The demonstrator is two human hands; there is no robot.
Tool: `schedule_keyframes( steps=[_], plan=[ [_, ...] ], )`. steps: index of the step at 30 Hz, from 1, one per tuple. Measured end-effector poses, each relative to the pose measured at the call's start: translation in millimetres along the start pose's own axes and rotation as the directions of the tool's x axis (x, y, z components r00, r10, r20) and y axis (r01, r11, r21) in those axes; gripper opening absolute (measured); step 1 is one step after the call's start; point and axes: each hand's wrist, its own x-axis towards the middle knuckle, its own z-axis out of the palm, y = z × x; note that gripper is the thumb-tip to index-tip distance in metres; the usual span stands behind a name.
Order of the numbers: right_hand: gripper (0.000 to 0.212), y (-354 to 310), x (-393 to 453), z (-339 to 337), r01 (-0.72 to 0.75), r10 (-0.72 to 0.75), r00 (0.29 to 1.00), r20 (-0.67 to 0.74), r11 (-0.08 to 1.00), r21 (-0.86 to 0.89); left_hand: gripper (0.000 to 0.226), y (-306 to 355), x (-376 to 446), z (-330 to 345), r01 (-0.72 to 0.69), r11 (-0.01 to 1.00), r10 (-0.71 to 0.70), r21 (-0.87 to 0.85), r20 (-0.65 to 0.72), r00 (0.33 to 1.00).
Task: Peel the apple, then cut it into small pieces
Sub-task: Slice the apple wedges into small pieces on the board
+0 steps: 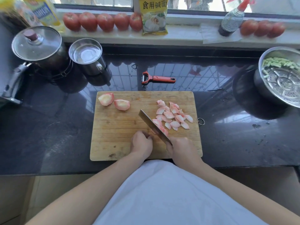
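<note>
Pink-tinged apple slices (174, 116) are piling up beyond the right hand (181, 147), whose grip is clenching the cleaver (153, 125). The left hand (141, 143) is curling onto a piece I can't make out; its fingertips should be staying tucked back.

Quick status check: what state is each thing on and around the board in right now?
Apple quarters: peeled, uncut.
Apple pieces: cut, piled right of the blade.
Knife: gripped by right hand.
Left hand: curled beside the blade.
Peeler: lying unused behind the cutting board.
Pot lid: on.
</note>
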Motion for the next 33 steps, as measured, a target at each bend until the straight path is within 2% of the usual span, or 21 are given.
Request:
schedule_keyframes(
  steps=[3,7,16,21,26,33],
  plan=[
    [0.030,10,-17,-6,0.000,0.000,1.000,0.031,1.000,-0.010,0.011,-4,1,1,-0.011,1.000,0.011,0.001,-0.001,1.000],
    [0.018,17,-30,-7,0.078,-0.078,0.997,0.004,0.995,-0.068,0.015,-2,1,3,-0.010,1.000,0.010,0.013,-0.002,1.000],
    [0.019,15,-33,-13,0.063,-0.058,0.997,0.053,0.995,-0.082,0.012,0,2,2,-0.009,0.999,0.009,0.033,0.003,1.000],
    [0.021,17,-36,-23,-0.009,0.034,0.984,0.174,0.990,-0.142,0.009,0,3,2,-0.013,1.000,0.014,0.028,-0.002,1.000],
    [0.027,15,-43,-32,-0.069,0.106,0.969,0.221,0.983,-0.169,0.008,-3,5,2,-0.003,1.000,0.003,0.008,-0.001,1.000],
    [0.027,12,-44,-34,-0.074,0.122,0.966,0.228,0.975,-0.210,0.005,-4,7,4,0.009,1.000,-0.009,-0.006,-0.007,1.000]
  ],
)
